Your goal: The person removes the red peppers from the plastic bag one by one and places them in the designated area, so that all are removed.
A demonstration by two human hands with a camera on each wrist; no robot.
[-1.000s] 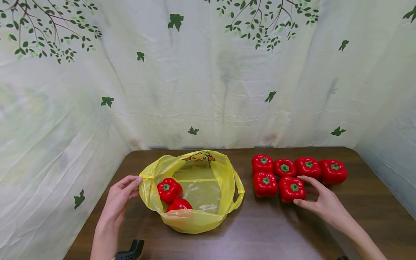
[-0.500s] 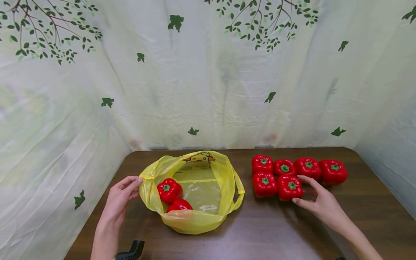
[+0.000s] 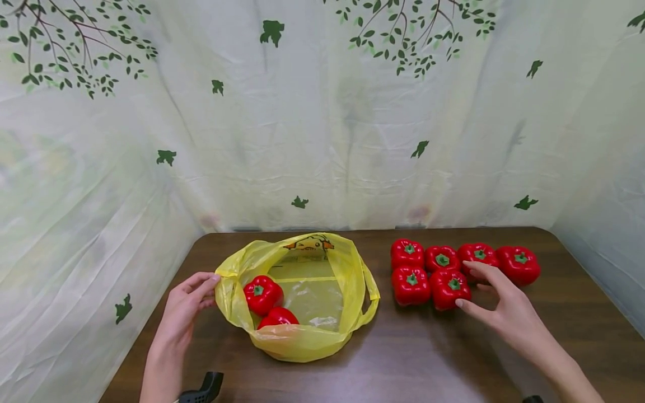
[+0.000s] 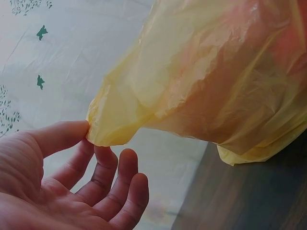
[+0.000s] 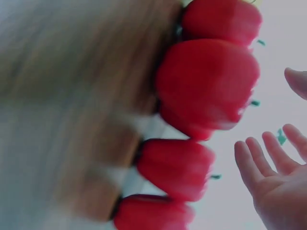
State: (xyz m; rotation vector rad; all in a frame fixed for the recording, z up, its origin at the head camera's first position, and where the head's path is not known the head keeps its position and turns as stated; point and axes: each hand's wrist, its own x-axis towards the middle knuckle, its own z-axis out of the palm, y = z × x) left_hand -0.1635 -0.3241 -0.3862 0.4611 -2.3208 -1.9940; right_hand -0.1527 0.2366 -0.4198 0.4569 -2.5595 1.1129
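My left hand (image 3: 183, 308) pinches the left edge of a yellow plastic bag (image 3: 302, 346) between thumb and fingertips; the left wrist view shows that hand (image 4: 91, 187) with its other fingers loosely bent. The bag's mouth gapes upward. Inside lie a red bell pepper (image 3: 263, 295) and, partly hidden by the bag's front, a second red bell pepper (image 3: 278, 318). My right hand (image 3: 504, 305) hovers with spread fingers just right of the nearest front-row bell pepper (image 3: 450, 290). In the right wrist view, a gap separates the hand (image 5: 283, 187) from the bell peppers (image 5: 206, 84).
Several more red bell peppers with green stems stand close together in two rows, including a front-left pepper (image 3: 411, 286) and a far-right pepper (image 3: 519, 266). They rest on a dark wooden table (image 3: 403, 358). A leaf-patterned curtain (image 3: 322, 140) hangs behind it.
The front-row bell pepper has shifted slightly left against its neighbour. My right hand has then let go of it and lifted a little. My left hand and the bag have not moved.
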